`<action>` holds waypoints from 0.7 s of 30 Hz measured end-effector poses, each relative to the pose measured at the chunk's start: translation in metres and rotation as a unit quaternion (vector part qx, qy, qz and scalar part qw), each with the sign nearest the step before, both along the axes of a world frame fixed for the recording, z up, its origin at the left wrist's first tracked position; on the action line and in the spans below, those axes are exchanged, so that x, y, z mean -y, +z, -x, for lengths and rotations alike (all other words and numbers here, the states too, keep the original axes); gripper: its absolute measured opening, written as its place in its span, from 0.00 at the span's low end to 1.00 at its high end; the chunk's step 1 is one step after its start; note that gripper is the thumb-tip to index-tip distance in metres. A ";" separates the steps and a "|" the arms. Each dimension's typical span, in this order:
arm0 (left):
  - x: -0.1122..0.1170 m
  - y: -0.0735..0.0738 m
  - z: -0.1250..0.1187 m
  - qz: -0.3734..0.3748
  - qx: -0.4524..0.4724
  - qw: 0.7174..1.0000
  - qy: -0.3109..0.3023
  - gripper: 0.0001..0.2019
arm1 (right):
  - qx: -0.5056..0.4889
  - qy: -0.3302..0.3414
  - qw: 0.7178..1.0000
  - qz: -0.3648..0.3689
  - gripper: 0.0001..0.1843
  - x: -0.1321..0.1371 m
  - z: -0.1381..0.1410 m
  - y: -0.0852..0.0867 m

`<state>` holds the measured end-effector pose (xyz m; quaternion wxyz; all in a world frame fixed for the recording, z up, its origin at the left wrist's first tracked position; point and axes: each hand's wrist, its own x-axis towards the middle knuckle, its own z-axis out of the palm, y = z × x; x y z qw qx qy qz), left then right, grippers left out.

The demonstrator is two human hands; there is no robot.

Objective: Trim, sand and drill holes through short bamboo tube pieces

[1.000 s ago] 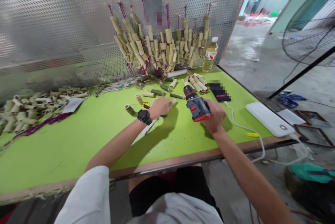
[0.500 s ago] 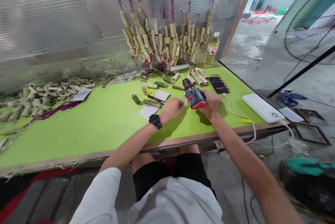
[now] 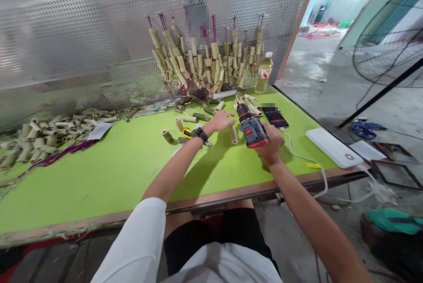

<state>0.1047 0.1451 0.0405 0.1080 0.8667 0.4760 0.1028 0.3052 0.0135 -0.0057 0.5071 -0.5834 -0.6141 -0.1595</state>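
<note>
My right hand (image 3: 272, 143) is wrapped round the handle of a cordless drill (image 3: 251, 131), whose bit points away from me over the table. Fingers stretched out, my left hand (image 3: 222, 121) hovers above the table, left of the drill, holding nothing. Just below its fingertips a short bamboo tube (image 3: 234, 135) rests on the green surface. Beyond the left hand lie a green bamboo piece (image 3: 200, 117) and a pale one (image 3: 190, 119). Two short tubes stand upright at the left: a darker one (image 3: 167, 136) and a lighter one (image 3: 179, 124). A yellow cutter (image 3: 187, 132) is partly hidden by my left wrist.
Strung bamboo pieces (image 3: 214, 60) hang on the perforated metal panel (image 3: 99, 31). A bottle of yellow liquid (image 3: 263, 73), a phone (image 3: 275, 117) and a white power bank (image 3: 333, 146) with a cable occupy the right side. A bamboo heap (image 3: 39, 139) lies at left.
My left hand has opened and moved forward, away from the bamboo tube, which now lies uncovered on the table. The drill stays in my right hand, slightly shifted. The view has tilted up.
</note>
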 end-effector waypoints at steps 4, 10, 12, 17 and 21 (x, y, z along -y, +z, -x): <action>-0.057 0.012 0.002 -0.034 -0.030 0.987 0.151 0.21 | 0.006 -0.007 1.000 0.008 0.13 -0.001 0.000 0.000; -0.094 0.006 -0.007 -0.021 -0.050 0.974 0.219 0.19 | 0.002 0.006 1.000 0.013 0.14 0.002 0.002 0.002; -0.095 0.008 -0.011 -0.026 -0.047 0.976 0.209 0.17 | -0.001 0.014 1.000 0.013 0.15 0.003 0.002 0.003; -0.060 0.021 0.009 -0.093 0.046 0.991 0.081 0.13 | -0.010 0.019 1.000 0.014 0.15 0.005 0.000 0.003; 0.010 0.037 0.047 -0.177 0.204 0.963 -0.014 0.14 | -0.017 0.024 1.000 0.006 0.16 0.004 -0.003 0.001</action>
